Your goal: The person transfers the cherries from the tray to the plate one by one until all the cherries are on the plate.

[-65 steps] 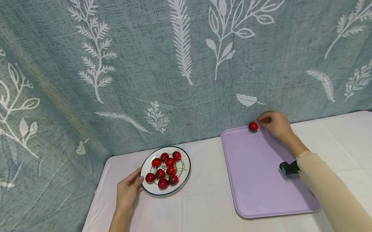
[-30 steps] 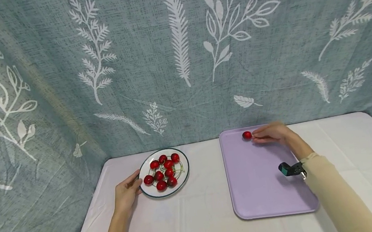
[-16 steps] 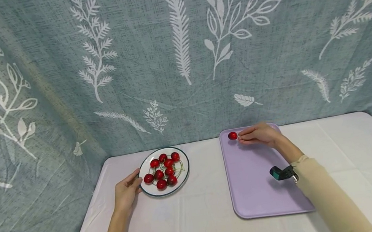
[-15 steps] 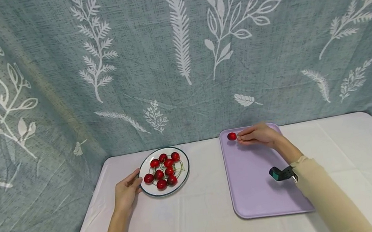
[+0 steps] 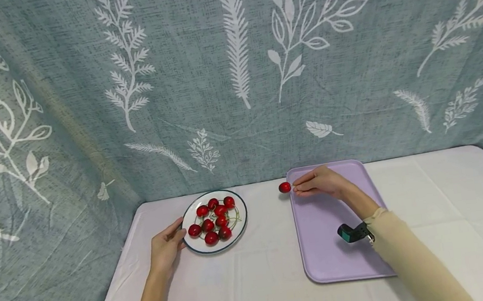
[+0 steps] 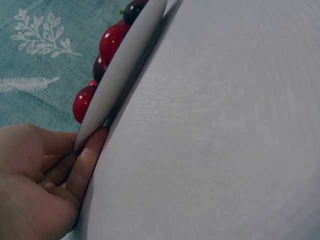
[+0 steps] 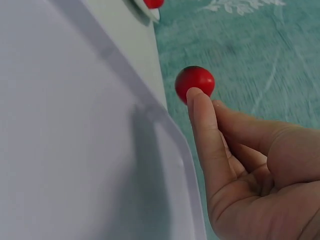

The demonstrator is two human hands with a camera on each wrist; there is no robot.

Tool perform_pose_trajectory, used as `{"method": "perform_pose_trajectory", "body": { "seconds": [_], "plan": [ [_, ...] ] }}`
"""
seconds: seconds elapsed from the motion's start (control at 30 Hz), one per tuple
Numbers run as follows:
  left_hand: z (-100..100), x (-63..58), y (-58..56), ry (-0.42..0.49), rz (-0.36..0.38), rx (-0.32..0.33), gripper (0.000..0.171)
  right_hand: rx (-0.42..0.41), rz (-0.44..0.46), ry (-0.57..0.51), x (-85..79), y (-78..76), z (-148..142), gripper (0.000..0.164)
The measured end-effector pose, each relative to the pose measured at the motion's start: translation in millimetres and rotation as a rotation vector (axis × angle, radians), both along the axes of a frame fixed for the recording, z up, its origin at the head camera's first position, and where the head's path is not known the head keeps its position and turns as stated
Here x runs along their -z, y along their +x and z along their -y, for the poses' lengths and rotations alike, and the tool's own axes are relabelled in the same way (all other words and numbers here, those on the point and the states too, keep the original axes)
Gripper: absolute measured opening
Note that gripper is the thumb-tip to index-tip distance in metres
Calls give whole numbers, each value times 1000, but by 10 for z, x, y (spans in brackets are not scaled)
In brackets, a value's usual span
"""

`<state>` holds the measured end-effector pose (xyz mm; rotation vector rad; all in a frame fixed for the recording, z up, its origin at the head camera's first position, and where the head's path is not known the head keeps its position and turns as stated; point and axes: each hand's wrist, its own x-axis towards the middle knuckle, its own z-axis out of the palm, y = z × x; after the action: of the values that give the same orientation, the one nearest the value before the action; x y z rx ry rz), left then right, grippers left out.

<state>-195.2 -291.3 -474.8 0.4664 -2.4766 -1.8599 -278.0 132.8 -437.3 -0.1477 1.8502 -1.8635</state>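
Observation:
A white plate (image 5: 242, 225) with a dark rim stands on the left of the table, bearing several red cherries (image 5: 211, 238) with green stems. My left hand (image 5: 164, 248) pinches its left rim between thumb and fingers; the left wrist view shows the plate's edge (image 6: 112, 85) tipped up from the cloth there. My right hand (image 5: 322, 181) pinches a single red cherry (image 5: 284, 187) at its stem side, the fruit sticking out beyond the fingertips. That cherry hangs just left of the lilac tray's (image 5: 341, 238) far left corner, with the hand over the tray.
White cloth (image 5: 267, 257) covers the table between plate and tray. A blue-green curtain with white leaf prints (image 5: 215, 74) rises right behind the table's far edge. Each wrist carries a small black camera (image 5: 354, 232).
My right hand has carried the cherry leftward from the tray's far edge, across its corner and past its left rim. My left hand stays on the plate.

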Motion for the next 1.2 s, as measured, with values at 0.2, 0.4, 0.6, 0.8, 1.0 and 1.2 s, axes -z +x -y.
{"method": "perform_pose_trajectory", "body": {
  "seconds": [0.2,0.4,0.6,0.8,1.0,1.2],
  "plan": [
    [-34,6,-17,0,17,-9,44,-18,-22,17,23,33,161,34],
    [-70,-3,-17,11,19,-18,44,-30,-32,29,74,53,325,32],
    [-55,-28,-10,4,17,-10,44,-28,-35,22,112,72,496,29],
    [-46,-26,-26,-3,7,-10,44,-39,-54,30,91,104,656,28],
    [-43,-16,-26,-4,16,-23,44,-54,-73,37,64,115,797,26],
    [-44,-30,-26,-7,19,-22,43,-78,-69,53,48,132,926,25]
  ]
}}
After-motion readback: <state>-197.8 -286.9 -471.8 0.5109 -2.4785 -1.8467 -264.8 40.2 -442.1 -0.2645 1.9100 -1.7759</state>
